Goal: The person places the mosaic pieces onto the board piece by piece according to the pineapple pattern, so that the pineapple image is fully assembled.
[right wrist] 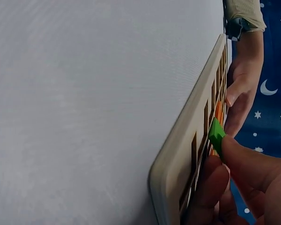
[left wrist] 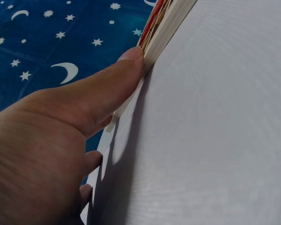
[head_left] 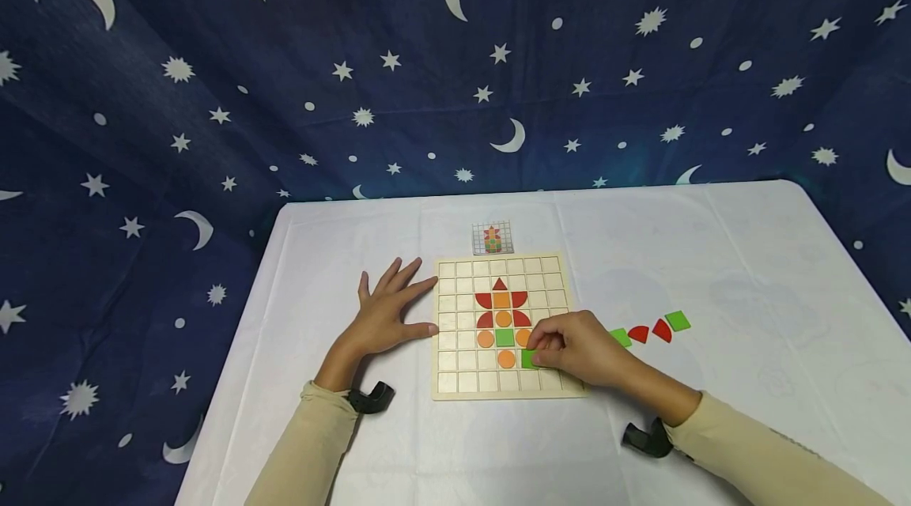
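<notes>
"Anything to read there?"

"A line of small dark marks (head_left: 795, 443) runs along the right sleeve (head_left: 733, 443); it may be lettering, but it is too small to make out. The little card (head_left: 493, 238) just beyond the gridded board (head_left: 448, 379) shows a printed grid with a figure in red, orange and green."

"And the hands?"

"The right hand (head_left: 580, 348) pinches a green square tile (head_left: 528, 359) between thumb and fingers, at the board, just right of the lowest orange disc (head_left: 506, 359). The left hand (head_left: 387, 316) is spread wide and grips nothing, its thumb and index finger at the board's left edge."

"What else lies about?"

"On the board, a red triangle (head_left: 500, 284) tops an orange square (head_left: 501, 300), with four red quarter-rounds (head_left: 484, 300) at the sides, more orange discs (head_left: 485, 339) and a green centre square (head_left: 504, 337). Right of the board, on the white-covered bench (head_left: 712, 253), two red wedges (head_left: 662, 330) lie between two loose green tiles (head_left: 678, 321). A blue starry curtain (head_left: 398, 8) hangs behind."

"What's in the way?"

"The right hand, covering some lower right cells and part of the nearer loose green tile."
</notes>
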### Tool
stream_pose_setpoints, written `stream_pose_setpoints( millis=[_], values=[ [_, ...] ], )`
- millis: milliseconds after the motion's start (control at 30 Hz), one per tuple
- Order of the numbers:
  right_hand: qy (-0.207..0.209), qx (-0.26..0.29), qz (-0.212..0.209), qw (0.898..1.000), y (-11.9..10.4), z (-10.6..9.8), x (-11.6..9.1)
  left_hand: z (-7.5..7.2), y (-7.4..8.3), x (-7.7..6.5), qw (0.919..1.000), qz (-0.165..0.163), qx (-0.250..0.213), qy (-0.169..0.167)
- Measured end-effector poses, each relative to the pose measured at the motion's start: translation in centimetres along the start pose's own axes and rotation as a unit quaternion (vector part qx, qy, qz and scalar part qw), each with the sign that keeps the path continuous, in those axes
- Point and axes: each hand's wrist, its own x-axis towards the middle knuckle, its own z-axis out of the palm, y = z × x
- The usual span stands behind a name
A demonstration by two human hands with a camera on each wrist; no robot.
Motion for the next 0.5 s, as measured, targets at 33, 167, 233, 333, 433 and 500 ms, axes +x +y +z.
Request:
stream_pose_setpoints(
  millis=[33, 167, 233, 333, 433, 500],
  values=[
    [0.004, -0.002, -0.004, 1.0, -0.04, 0.1, 0.03, 0.0, 0.0, 0.0, 1.0, 0.0, 0.0, 0.0],
    [0.016, -0.016, -0.014, 1.0, -0.19, 0.38, 0.12, -0.04, 0.03, -0.03, 1.0, 0.0, -0.001, 0.001],
    [0.02, -0.023, -0.019, 0.999, -0.26, 0.48, 0.17, -0.05, 0.01, -0.04, 1.0, 0.0, -0.002, 0.001],
    [0.028, -0.038, -0.028, 0.998, -0.31, 0.57, 0.23, -0.03, -0.01, -0.05, 1.0, -0.001, -0.002, 0.0],
    [0.038, -0.055, -0.04, 0.997, -0.31, 0.62, 0.23, -0.03, -0.02, -0.03, 1.0, -0.001, -0.002, -0.001],
    [0.043, -0.064, -0.046, 0.996, -0.31, 0.64, 0.2, -0.06, 0.03, 0.0, 1.0, 0.0, -0.002, -0.002]
  ],
)
